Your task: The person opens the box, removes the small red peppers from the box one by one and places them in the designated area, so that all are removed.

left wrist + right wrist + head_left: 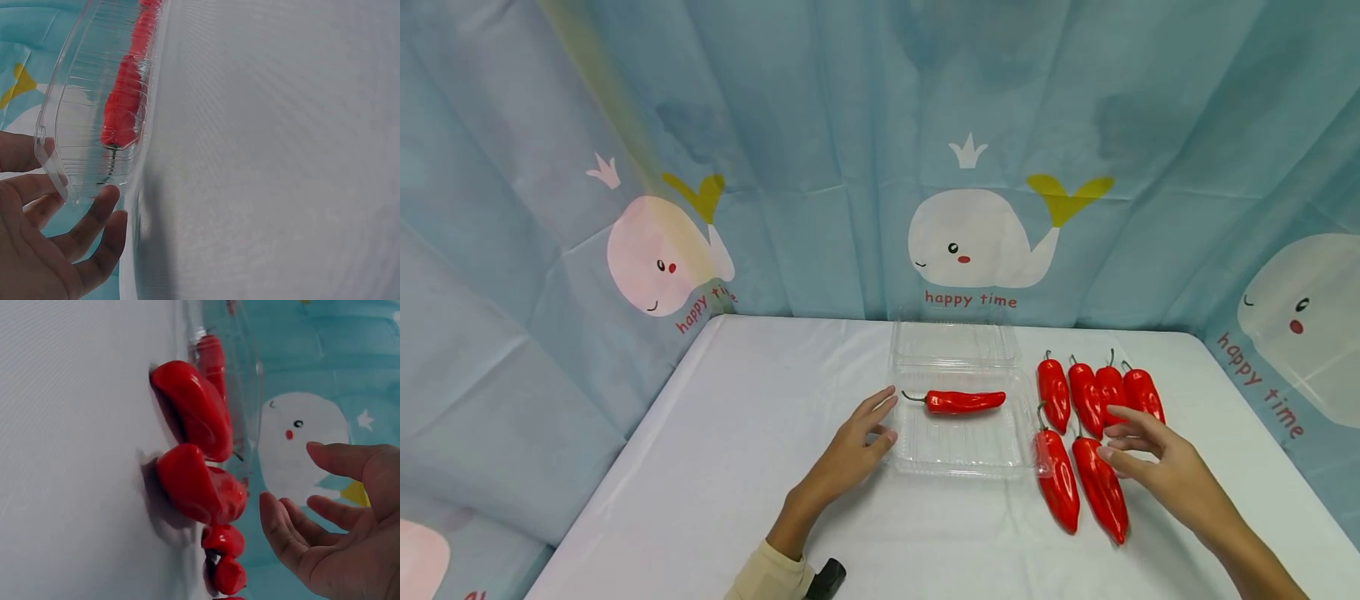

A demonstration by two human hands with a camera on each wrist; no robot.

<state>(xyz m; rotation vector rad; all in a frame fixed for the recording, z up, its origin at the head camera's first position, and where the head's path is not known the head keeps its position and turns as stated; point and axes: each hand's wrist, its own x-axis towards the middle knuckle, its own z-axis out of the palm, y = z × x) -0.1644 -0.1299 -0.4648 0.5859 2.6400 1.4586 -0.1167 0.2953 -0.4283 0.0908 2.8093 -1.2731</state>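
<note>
A clear plastic clamshell box (966,458) lies unfolded on the table, its lid (955,343) towards the back. One red chili pepper (966,402) lies crosswise inside, stem to the left. My left hand (852,446) is at the box's left side, fingers extended and spread; in the left wrist view its fingertips (107,195) are at the box's end. To the right, my right hand (1157,458) hovers over loose red peppers, thumb and fingers apart, holding nothing. Two peppers, a left one (1058,483) and a right one (1102,492), lie in front, with several more (1053,393) behind.
A white cloth (700,500) covers the table. Blue curtains (820,167) printed with whales stand at the back and sides. The front left pepper lies close against the box's right edge. A black object (826,579) is beside the left sleeve (771,575).
</note>
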